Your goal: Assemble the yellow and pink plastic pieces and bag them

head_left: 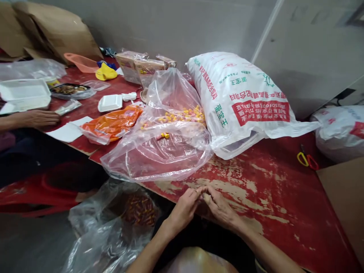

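Both the left hand (184, 208) and the right hand (220, 210) pinch one small, pale piece (207, 198) with their fingers over the red surface (273, 189).

A worn red table (273, 182) carries a big white printed sack (241, 98) lying on its side, with yellow-and-red scissors (307, 160) well apart to its right. Farther back sit an orange packet (112, 125), a small white foam tray (110, 102), a foam clamshell box (24, 94) and a dish of food (68, 89) — beside them, a co-worker's hand (40, 118) rests on the tabletop. Cardboard (54, 30) leans against the wall.
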Demonstrator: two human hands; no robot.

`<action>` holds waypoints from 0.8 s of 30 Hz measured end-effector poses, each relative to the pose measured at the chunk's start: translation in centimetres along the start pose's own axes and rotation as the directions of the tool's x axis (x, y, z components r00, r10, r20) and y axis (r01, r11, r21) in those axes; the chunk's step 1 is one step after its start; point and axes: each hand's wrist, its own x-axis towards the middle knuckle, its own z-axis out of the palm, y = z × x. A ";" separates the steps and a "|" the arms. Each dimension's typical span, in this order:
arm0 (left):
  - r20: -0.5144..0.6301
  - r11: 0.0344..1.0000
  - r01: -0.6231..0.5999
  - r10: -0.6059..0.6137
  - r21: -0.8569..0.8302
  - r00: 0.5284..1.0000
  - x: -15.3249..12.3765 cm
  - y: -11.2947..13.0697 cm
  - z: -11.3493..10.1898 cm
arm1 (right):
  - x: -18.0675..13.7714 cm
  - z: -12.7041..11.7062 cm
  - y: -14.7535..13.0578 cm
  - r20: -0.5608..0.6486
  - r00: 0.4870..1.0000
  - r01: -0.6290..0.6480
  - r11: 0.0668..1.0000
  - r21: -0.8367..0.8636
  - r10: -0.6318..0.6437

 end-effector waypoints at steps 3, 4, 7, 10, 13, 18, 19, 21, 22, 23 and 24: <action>-0.070 0.988 0.146 -0.143 0.052 0.987 -4.1 -0.7 -3.0 | 1.7 -1.7 1.2 -0.075 0.997 -0.013 0.995 -0.099 0.006; -0.114 0.973 0.216 -0.207 0.079 0.972 -5.9 -1.3 -4.1 | 2.6 -3.2 2.0 -0.172 0.985 -0.025 0.980 -0.197 -0.010; -0.262 0.885 0.439 -0.391 0.157 0.882 -11.1 -3.5 -7.0 | 5.8 -8.9 4.9 -0.529 0.844 -0.227 0.836 -0.499 -0.086; -0.395 0.787 0.575 -0.466 0.223 0.791 -14.1 -4.9 -8.5 | 9.4 -13.4 7.3 -0.597 0.798 -0.451 0.575 -0.683 -0.082; -0.505 0.794 0.561 -0.394 0.235 0.768 -12.3 -5.1 -9.3 | 12.6 -15.4 8.4 -0.500 0.866 -0.462 0.414 -0.784 0.018; -0.585 0.870 0.418 -0.202 0.261 0.785 -0.1 -6.4 -11.9 | 14.3 -15.8 7.9 -0.457 0.866 -0.498 0.414 -0.762 0.201; -0.590 0.864 0.439 -0.227 0.246 0.775 2.7 -7.1 -12.6 | 14.0 -15.6 7.7 -0.457 0.868 -0.495 0.412 -0.765 0.193; -0.593 0.855 0.484 -0.294 0.187 0.750 7.8 -8.7 -13.8 | 12.6 -15.0 7.4 -0.476 0.867 -0.491 0.415 -0.766 0.149; -0.598 0.854 0.495 -0.314 0.162 0.737 10.0 -9.6 -14.4 | 11.6 -14.5 7.3 -0.495 0.861 -0.492 0.433 -0.755 0.115; -0.602 0.852 0.508 -0.340 0.129 0.722 11.8 -10.4 -14.9 | 10.5 -13.8 7.4 -0.517 0.852 -0.488 0.469 -0.736 0.075; -0.608 0.851 0.517 -0.361 0.095 0.707 13.2 -11.1 -15.4 | 9.4 -13.1 7.5 -0.538 0.842 -0.478 0.519 -0.709 0.040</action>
